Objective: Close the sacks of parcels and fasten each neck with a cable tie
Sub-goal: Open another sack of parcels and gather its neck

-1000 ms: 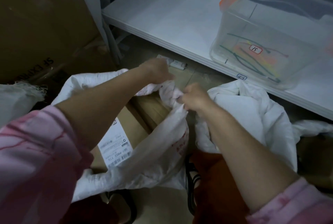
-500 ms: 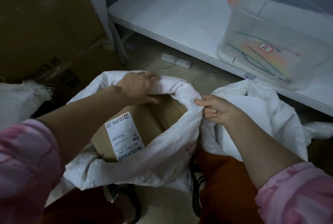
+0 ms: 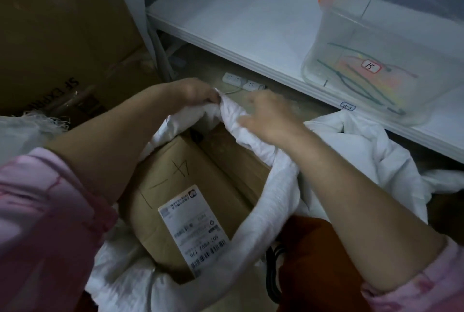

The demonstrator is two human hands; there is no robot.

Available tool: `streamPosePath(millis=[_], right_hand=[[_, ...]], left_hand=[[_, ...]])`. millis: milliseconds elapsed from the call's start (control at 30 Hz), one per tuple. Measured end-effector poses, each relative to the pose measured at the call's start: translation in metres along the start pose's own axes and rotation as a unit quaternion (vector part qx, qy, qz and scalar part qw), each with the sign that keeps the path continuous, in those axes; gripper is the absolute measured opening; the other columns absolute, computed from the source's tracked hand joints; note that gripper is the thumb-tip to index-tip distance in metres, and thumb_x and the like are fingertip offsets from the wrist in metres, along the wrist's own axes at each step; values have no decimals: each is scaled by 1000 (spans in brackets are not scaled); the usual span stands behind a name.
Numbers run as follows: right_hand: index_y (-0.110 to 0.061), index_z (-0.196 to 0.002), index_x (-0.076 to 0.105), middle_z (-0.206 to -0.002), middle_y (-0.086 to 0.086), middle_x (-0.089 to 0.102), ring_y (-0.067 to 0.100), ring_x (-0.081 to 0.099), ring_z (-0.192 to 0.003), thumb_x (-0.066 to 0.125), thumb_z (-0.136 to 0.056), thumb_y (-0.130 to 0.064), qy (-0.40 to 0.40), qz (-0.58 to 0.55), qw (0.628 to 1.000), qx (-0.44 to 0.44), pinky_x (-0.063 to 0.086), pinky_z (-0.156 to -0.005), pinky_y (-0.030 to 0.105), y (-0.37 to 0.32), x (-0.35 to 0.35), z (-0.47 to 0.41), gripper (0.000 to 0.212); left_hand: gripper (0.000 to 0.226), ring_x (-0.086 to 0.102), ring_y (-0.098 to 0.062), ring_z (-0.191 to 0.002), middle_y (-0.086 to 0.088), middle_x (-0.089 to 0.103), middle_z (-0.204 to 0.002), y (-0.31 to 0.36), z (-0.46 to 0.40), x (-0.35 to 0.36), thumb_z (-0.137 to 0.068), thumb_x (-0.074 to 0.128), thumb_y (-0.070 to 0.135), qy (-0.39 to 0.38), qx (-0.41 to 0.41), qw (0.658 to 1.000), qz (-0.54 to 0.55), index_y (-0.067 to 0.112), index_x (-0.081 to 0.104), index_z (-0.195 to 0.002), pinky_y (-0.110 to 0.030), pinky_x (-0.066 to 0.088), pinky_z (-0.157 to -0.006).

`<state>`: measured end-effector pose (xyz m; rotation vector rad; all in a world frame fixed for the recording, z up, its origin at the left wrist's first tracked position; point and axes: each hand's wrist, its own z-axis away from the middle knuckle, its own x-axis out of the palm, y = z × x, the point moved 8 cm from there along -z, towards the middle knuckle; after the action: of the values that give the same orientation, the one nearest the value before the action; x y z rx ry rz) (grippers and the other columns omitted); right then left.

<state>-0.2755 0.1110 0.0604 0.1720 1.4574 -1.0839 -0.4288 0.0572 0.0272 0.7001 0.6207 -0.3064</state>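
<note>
White sack [image 3: 266,213] rim bunched under both hands, right hand [image 3: 270,117] blurred.

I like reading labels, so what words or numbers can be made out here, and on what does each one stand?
"15": handwritten tag on the clear bin, seen upside down.
"SF EXPR...": print on the big carton, partly cut off by the sack.
"507 P802 170": shipping label on the parcel in the sack; its other print is too small to read.
Pen strokes on the parcel: unclear.
Blue sticker on the shelf edge: too blurred.
</note>
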Motion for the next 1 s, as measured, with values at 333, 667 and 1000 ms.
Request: streamPosePath(millis=[333, 667, 1000], right_hand=[[-8, -68, 54, -59, 4, 41, 14, 40, -52, 60, -92, -23, -64, -254, 963, 58, 28, -49, 26, 4, 26, -30, 29], [-6, -82, 47, -31, -5, 33, 3, 26, -20, 37, -103, -18, -199, -568, 774, 196, 17, -22, 10, 35, 58, -41, 25], [-16, -134, 48, -132, 5, 52, 22, 51, -118, 61, -90, -32, 53, 22, 982, -177, 43, -92, 33, -64, 11, -20, 48]], left_hand=[[52, 60, -21, -83, -6, 66, -92, 12, 31, -26, -78, 59, 65, 122, 55, 977, -167, 16, 66, -90, -30, 45, -65], [28, 59, -27, -91, -8, 60, -105, -37, 65, -16, -100, 42, 32, 288, 123, 905, -287, 13, 60, -111, -31, 38, -69], [26, 64, -9, -86, -4, 69, -96, -25, 37, -34, -100, 45, 28, 102, 73, 967, 220, 15, 68, -98, -21, 50, -80]])
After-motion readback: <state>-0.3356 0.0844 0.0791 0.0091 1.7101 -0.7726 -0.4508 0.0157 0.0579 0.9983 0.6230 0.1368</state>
